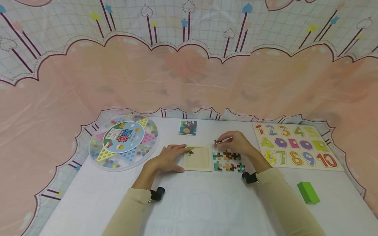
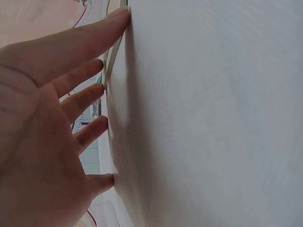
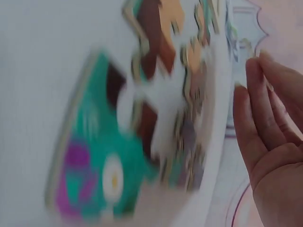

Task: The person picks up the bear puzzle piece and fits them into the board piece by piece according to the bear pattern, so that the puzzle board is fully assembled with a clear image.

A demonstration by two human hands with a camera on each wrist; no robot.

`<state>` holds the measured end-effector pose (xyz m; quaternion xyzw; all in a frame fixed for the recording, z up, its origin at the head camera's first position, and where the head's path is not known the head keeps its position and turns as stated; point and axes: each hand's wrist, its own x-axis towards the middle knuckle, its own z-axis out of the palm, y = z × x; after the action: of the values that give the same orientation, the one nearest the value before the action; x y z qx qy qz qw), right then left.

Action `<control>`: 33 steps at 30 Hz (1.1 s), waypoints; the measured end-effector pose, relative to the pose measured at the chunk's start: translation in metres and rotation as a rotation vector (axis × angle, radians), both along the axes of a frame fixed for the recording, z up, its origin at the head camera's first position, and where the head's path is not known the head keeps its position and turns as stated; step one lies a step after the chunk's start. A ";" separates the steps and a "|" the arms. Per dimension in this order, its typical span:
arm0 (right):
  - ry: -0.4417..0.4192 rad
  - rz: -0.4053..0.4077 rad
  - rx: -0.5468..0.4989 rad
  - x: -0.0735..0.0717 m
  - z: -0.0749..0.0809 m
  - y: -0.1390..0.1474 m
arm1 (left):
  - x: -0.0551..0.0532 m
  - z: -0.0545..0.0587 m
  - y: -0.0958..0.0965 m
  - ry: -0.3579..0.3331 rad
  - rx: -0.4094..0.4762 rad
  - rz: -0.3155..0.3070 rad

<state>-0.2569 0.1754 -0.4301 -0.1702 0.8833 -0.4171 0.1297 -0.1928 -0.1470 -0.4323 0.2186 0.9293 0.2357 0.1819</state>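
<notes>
My left hand [image 1: 169,158] rests at the left side of a square wooden puzzle tray [image 1: 197,169], its fingers extended. In the left wrist view the thumb of that hand [image 2: 52,123] touches the tray edge [image 2: 113,54]. One green and brown puzzle piece [image 1: 189,151] lies in the tray's upper left corner, by the index fingertip. Above the loose pieces, my right hand [image 1: 237,142] pinches a brown puzzle piece [image 1: 218,143]. Several loose puzzle pieces [image 1: 226,166] lie in rows right of the tray; the nearest [image 3: 92,146] looks blurred in the right wrist view.
A picture card of a bear [image 1: 187,127] lies behind the tray. To the left is a round board game in clear packaging [image 1: 124,141]. A number and shape board [image 1: 298,147] lies at the right, with a green block [image 1: 308,192] in front of it.
</notes>
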 end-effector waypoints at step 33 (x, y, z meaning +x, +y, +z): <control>0.024 0.031 0.069 0.010 -0.014 -0.080 | -0.002 -0.003 0.001 -0.026 0.006 0.033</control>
<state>-0.2469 0.0953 -0.4445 -0.1845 0.8958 -0.3824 0.1315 -0.1951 -0.1456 -0.4356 0.2007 0.9296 0.2445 0.1894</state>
